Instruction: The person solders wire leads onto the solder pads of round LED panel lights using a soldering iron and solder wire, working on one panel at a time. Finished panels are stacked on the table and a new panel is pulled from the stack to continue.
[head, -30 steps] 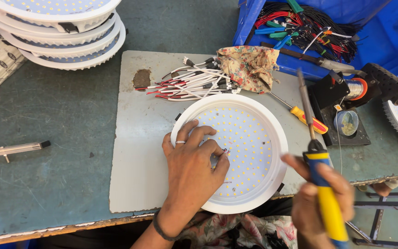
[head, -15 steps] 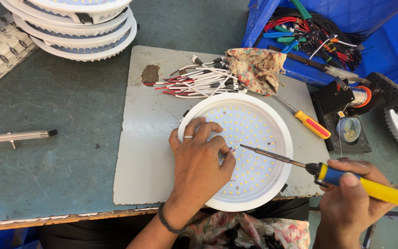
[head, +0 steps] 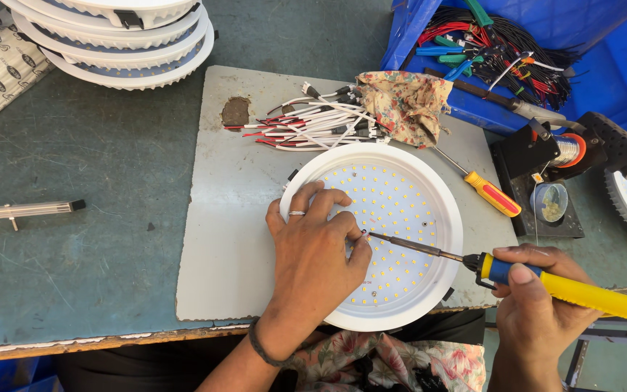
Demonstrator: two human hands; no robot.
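Round white LED panel light (head: pixel 393 239) lying face up on the grey mat (head: pixel 234 239) near the front edge of the desk (head: pixel 88 254), pinned by the left hand (head: pixel 317 254) with fingers pinching something small, perhaps a wire end, at the iron's tip. Soldering iron (head: pixel 546 283) gripped closed in the right hand (head: pixel 538 312), tip touching the board left of its centre, so joint apparently in progress, not finished. Still waiting toward the far side: bundle of wire leads (head: pixel 313 123), stack of similar lights (head: pixel 121 36) at the far left corner.

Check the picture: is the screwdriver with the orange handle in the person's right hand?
No: the right hand grips a soldering iron; the screwdriver lies on the table.
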